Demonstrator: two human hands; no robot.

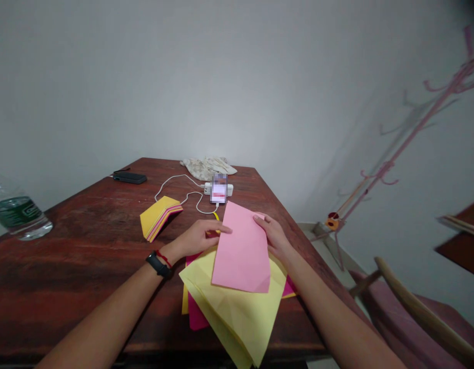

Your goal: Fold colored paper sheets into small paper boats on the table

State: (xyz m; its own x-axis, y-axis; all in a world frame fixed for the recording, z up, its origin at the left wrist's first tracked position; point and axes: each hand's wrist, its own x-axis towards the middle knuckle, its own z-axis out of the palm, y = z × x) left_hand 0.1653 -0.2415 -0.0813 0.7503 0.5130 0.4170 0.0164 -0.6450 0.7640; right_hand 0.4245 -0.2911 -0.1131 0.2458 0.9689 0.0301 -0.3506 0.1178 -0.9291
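A sheet of pink paper (240,251) is held up over the near part of the table, tilted slightly. My right hand (273,233) grips its upper right edge, thumb on the front and the other fingers behind it. At the left edge, my left hand (206,237) is closed on the same sheet, one finger lying across its front; the thumb is hard to see. Beneath the pink sheet are creased pale yellow papers (237,318), their lower corner hanging past the table's front edge. Magenta paper (198,315) sticks out from under them.
On the wooden table (86,266) lies a folded yellow and pink paper stack (160,215). A phone (218,190) on a cable, a white power bank (230,190), a cloth (208,167) and a black case (130,177) sit farther back. A bottle (17,210) stands left; a chair (410,318) is right.
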